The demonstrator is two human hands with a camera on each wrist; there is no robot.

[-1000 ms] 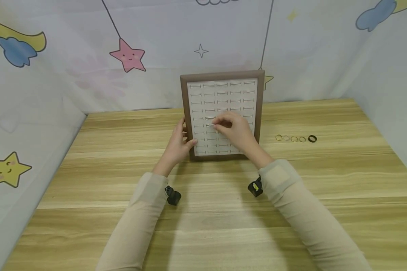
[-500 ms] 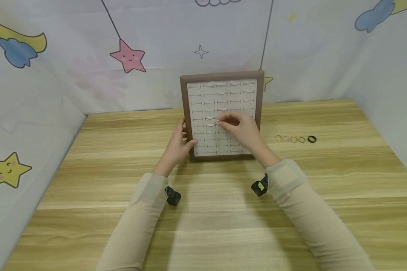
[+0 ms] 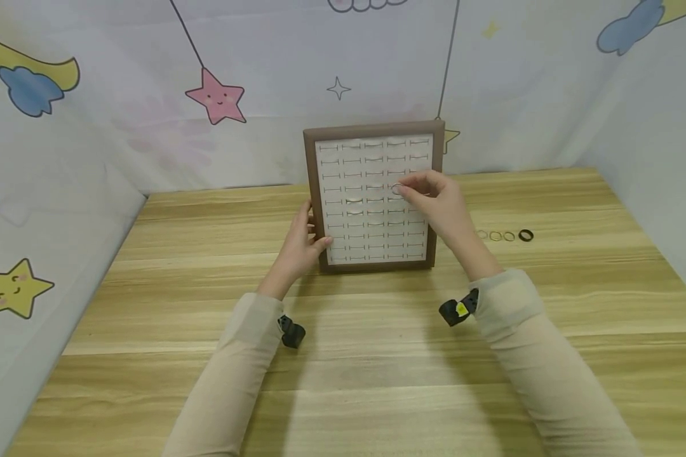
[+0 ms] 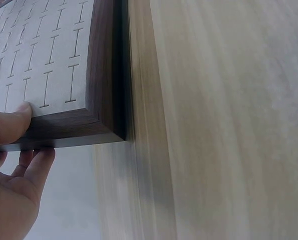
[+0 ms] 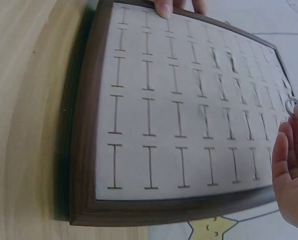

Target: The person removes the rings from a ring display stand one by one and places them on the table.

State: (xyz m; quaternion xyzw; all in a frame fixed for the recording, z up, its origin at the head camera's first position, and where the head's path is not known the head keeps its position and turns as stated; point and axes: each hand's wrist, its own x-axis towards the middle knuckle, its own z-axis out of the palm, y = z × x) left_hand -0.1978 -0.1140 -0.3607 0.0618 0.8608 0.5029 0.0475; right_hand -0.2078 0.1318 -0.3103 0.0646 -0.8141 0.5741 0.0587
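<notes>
A framed ring display board (image 3: 377,247) stands upright on the table, its white panel cut with rows of slits inside a brown frame. My left hand (image 3: 302,247) grips the board's left edge, thumb on the front and fingers behind, as the left wrist view also shows with the thumb (image 4: 13,122). Between thumb and index finger, my right hand (image 3: 443,203) pinches a silvery ring (image 5: 290,106), held in front of the panel's right half. A few slits left of the middle bulge slightly open. In the right wrist view the ring looks textured, like small stones.
Right of the board, several rings lie in a row on the wooden table (image 3: 206,254), among them gold rings (image 3: 495,236) and a black ring (image 3: 526,235). A white printed curtain (image 3: 274,63) hangs close behind the board.
My right hand has drawn the ring away from the slits left of the middle and moved right and slightly up across the panel. The left hand keeps its grip on the frame.
</notes>
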